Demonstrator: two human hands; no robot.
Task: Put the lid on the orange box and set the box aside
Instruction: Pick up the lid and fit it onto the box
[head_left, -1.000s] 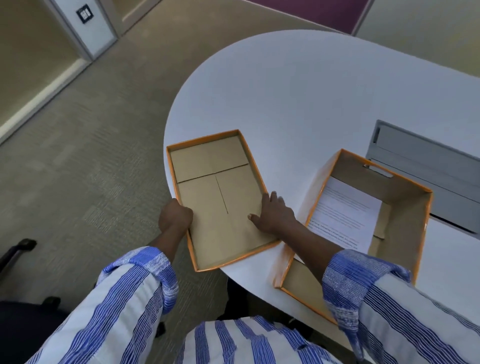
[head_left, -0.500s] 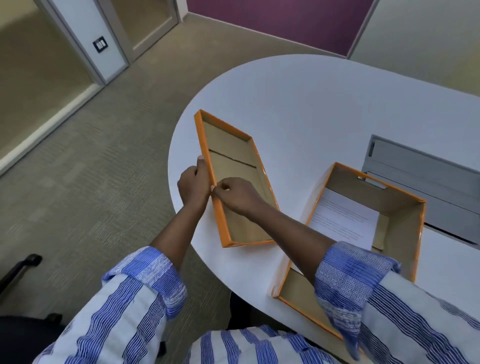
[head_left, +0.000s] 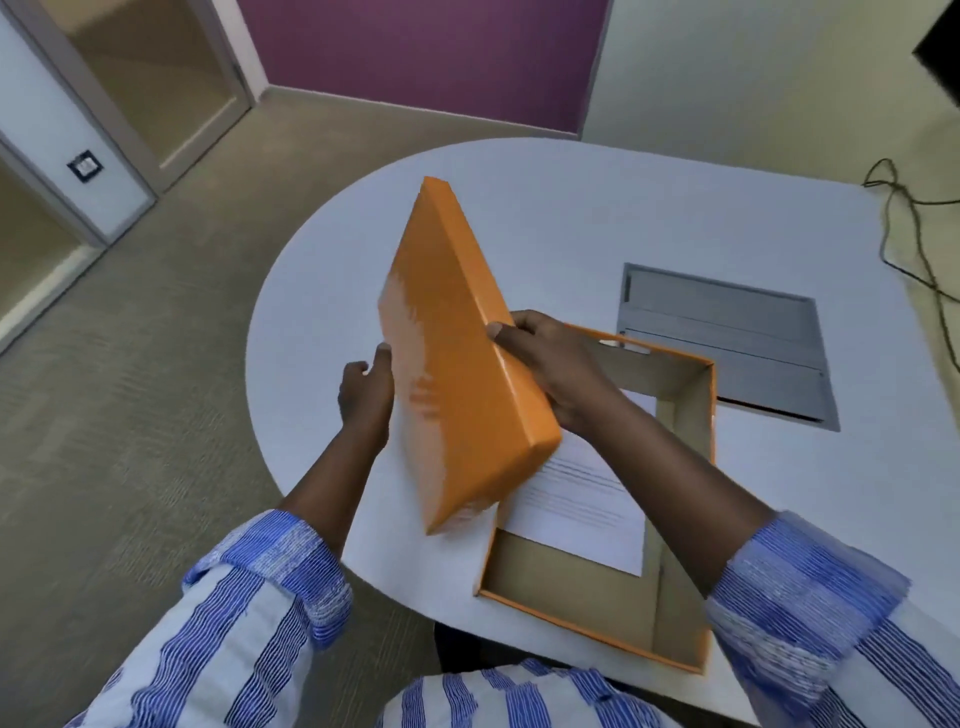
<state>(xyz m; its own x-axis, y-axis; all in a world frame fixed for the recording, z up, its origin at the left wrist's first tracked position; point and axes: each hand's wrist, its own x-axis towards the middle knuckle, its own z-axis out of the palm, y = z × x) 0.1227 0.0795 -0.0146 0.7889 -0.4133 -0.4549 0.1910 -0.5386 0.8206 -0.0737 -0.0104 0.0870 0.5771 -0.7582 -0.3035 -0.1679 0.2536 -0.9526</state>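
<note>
The orange lid (head_left: 457, 358) is up in the air, tilted steeply with its orange top face toward me, just left of the open orange box (head_left: 696, 519). My right hand (head_left: 550, 364) grips the lid's right long edge. My left hand (head_left: 366, 395) holds its left edge from behind, thumb on the rim. The box stands on the white table near its front edge, its cardboard inside open, with a printed white sheet (head_left: 576, 504) lying in it. The lid's lower corner overlaps the box's left wall.
A grey metal cable hatch (head_left: 727, 338) is set into the white table (head_left: 571, 218) behind the box. A dark cable (head_left: 914, 223) trails over the table's far right. Carpet floor and a glass door lie to the left.
The lid lay upside down on the table, then was tipped up on its edge. Both hands have now lifted and flipped it, orange top toward me, and carried it right toward the box.
</note>
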